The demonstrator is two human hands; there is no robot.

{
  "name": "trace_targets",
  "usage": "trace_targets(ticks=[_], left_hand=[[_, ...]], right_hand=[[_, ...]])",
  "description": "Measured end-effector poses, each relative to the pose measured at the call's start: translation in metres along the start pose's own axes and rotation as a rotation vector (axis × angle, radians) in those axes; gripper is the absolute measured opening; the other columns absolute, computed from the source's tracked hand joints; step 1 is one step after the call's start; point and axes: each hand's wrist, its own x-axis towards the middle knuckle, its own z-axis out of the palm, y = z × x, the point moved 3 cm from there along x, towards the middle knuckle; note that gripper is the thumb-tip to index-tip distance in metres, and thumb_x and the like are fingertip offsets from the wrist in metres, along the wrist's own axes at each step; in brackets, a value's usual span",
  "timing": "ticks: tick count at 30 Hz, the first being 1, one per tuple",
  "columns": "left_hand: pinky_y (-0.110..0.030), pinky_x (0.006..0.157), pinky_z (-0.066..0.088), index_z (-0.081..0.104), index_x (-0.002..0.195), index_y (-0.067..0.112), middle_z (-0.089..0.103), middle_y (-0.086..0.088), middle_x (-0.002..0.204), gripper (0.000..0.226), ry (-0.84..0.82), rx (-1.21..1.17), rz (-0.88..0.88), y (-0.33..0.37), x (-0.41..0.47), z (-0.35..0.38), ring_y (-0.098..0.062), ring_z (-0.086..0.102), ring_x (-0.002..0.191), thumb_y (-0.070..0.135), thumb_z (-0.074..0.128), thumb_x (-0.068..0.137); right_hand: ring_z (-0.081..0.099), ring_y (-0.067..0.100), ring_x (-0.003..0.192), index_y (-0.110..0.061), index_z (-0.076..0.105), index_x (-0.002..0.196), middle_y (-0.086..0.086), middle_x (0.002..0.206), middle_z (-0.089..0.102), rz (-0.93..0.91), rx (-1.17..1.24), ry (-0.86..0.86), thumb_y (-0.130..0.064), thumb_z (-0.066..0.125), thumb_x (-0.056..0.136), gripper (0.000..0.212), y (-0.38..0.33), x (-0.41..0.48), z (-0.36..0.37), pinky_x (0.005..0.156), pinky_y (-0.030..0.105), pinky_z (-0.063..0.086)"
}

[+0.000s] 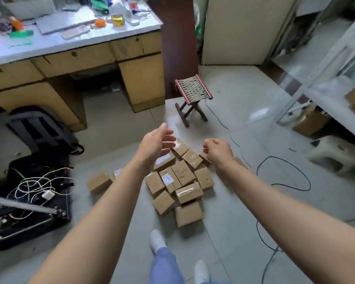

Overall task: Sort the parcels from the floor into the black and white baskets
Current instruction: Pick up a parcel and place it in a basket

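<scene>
Several small brown cardboard parcels (180, 181) lie in a loose pile on the tiled floor in front of me. One more parcel (98, 182) lies apart to the left of the pile. My left hand (156, 144) hovers above the pile's far left side, palm turned inward, fingers relaxed and spread, holding nothing. My right hand (218, 151) hovers above the pile's far right side, fingers loosely curled, with nothing in it. No black or white basket shows in this view.
A wooden desk (139, 78) stands at the back left, a small folding stool (193, 95) behind the pile. A black bag with white cords (35, 187) lies on the left. Black cables (283, 181) trail across the floor on the right, near a metal shelf (316, 78) and white plastic stool (336, 154).
</scene>
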Motion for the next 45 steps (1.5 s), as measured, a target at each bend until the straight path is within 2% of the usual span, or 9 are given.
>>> trace_targets(ticks=[3, 5, 7, 10, 13, 20, 32, 39, 45], left_hand=[[-0.037, 0.092, 0.05, 0.06, 0.105, 0.015, 0.065, -0.007, 0.108, 0.039, -0.075, 0.076, -0.035, -0.007, 0.046, 0.003, -0.023, 0.063, 0.103, 0.043, 0.033, 0.101], [-0.037, 0.093, 0.049, 0.06, 0.104, 0.016, 0.066, -0.006, 0.108, 0.038, -0.094, 0.095, -0.052, -0.012, 0.08, 0.004, -0.022, 0.062, 0.103, 0.043, 0.033, 0.101], [-0.035, 0.091, 0.048, 0.061, 0.105, 0.015, 0.065, -0.006, 0.108, 0.039, -0.096, 0.103, -0.064, -0.02, 0.113, 0.003, -0.022, 0.062, 0.103, 0.042, 0.034, 0.101], [-0.034, 0.089, 0.047, 0.06, 0.107, 0.013, 0.065, -0.007, 0.109, 0.04, -0.119, 0.153, -0.087, -0.042, 0.16, 0.006, -0.023, 0.062, 0.103, 0.041, 0.034, 0.101], [-0.034, 0.089, 0.046, 0.061, 0.104, 0.012, 0.065, -0.007, 0.106, 0.038, -0.121, 0.193, -0.117, -0.076, 0.206, 0.011, -0.023, 0.06, 0.101, 0.04, 0.034, 0.101], [-0.022, 0.07, 0.042, 0.059, 0.091, 0.012, 0.06, -0.002, 0.093, 0.037, -0.134, 0.278, -0.19, -0.22, 0.311, 0.034, -0.013, 0.054, 0.082, 0.036, 0.033, 0.102], [-0.03, 0.072, 0.036, 0.057, 0.089, 0.01, 0.052, -0.007, 0.088, 0.033, -0.135, 0.492, -0.166, -0.46, 0.448, 0.076, -0.018, 0.047, 0.08, 0.036, 0.04, 0.099], [-0.028, 0.071, 0.036, 0.059, 0.085, 0.01, 0.052, -0.001, 0.08, 0.032, -0.151, 0.617, -0.115, -0.528, 0.504, 0.092, -0.019, 0.048, 0.084, 0.031, 0.039, 0.1], [-0.031, 0.099, 0.036, 0.055, 0.124, -0.001, 0.054, -0.019, 0.131, 0.044, -0.26, 0.791, -0.135, -0.557, 0.537, 0.103, -0.031, 0.049, 0.12, 0.031, 0.033, 0.102]], right_hand=[[0.026, 0.013, 0.105, 0.008, 0.056, 0.091, 0.021, 0.082, 0.047, 0.118, 0.121, 0.06, -0.015, 0.047, 0.089, 0.025, 0.013, 0.036, 0.004, 0.083, 0.036, 0.045], [0.038, 0.042, 0.127, 0.018, 0.051, 0.113, 0.025, 0.084, 0.052, 0.216, 0.179, 0.099, -0.011, 0.045, 0.092, 0.037, 0.022, 0.062, 0.011, 0.104, 0.052, 0.04], [0.042, 0.042, 0.127, 0.018, 0.046, 0.124, 0.029, 0.093, 0.058, 0.304, 0.216, 0.127, -0.008, 0.043, 0.093, 0.04, 0.03, 0.087, 0.019, 0.109, 0.052, 0.034], [0.066, 0.026, 0.105, 0.01, 0.058, 0.111, 0.031, 0.109, 0.061, 0.374, 0.306, 0.137, -0.01, 0.045, 0.095, 0.029, 0.051, 0.124, 0.033, 0.097, 0.036, 0.05], [0.052, 0.032, 0.124, 0.004, 0.053, 0.124, 0.022, 0.133, 0.053, 0.44, 0.342, 0.174, -0.023, 0.048, 0.098, 0.038, 0.086, 0.164, 0.049, 0.105, 0.039, 0.044], [0.049, 0.026, 0.127, -0.006, 0.036, 0.143, 0.015, 0.144, 0.043, 0.567, 0.439, 0.163, -0.038, 0.055, 0.094, 0.061, 0.222, 0.278, 0.091, 0.101, 0.032, 0.043], [0.042, 0.027, 0.134, -0.007, 0.041, 0.14, 0.015, 0.141, 0.047, 0.678, 0.545, 0.123, -0.027, 0.045, 0.099, 0.046, 0.431, 0.412, 0.128, 0.112, 0.035, 0.031], [0.058, 0.023, 0.107, -0.019, 0.056, 0.123, 0.0, 0.124, 0.061, 0.714, 0.599, 0.131, -0.037, 0.046, 0.096, 0.033, 0.493, 0.472, 0.156, 0.091, 0.034, 0.044], [0.056, 0.029, 0.113, -0.021, 0.049, 0.132, 0.012, 0.129, 0.059, 0.731, 0.614, 0.136, -0.043, 0.047, 0.096, 0.042, 0.518, 0.491, 0.167, 0.1, 0.047, 0.04]])
